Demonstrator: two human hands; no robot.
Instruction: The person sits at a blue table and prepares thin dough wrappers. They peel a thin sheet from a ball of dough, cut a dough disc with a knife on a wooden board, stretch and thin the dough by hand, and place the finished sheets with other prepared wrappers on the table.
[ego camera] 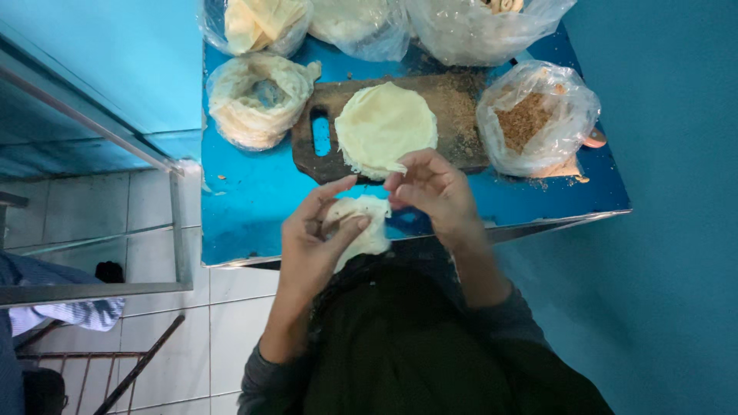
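A: Nearest the lens, a dark-clothed torso, both forearms reaching toward twelve o'clock. Left hand (319,230) cups a pale dough piece (361,230), thumb pressed over its top, fingers curled beneath. It seems held off the bench (254,207), probably so both sides can be worked at once.

B: And the right hand (430,188)?

A: Close beside the left, at about one o'clock from it. Fingertips pinched on the dough's upper edge, so both hands are closed on the same piece, nearly touching.

B: What sits behind them?

A: Dark wooden board (461,115) with a handle slot, at twelve o'clock. A flat round dough sheet (384,123) lies on it, laid flat and within easy reach. Brown crumbs dust the board's right part.

B: Source of the crumbs?

A: Likely the clear bag of brown crumbs (534,119) at two o'clock, mouth rolled open for scooping. At ten o'clock, an open bag of stacked pale dough (257,100). More plastic bags (369,27) line the far edge; I can't be sure of their contents.

B: Surroundings?

A: Blue bench top, white tiled floor (231,323) at seven o'clock.
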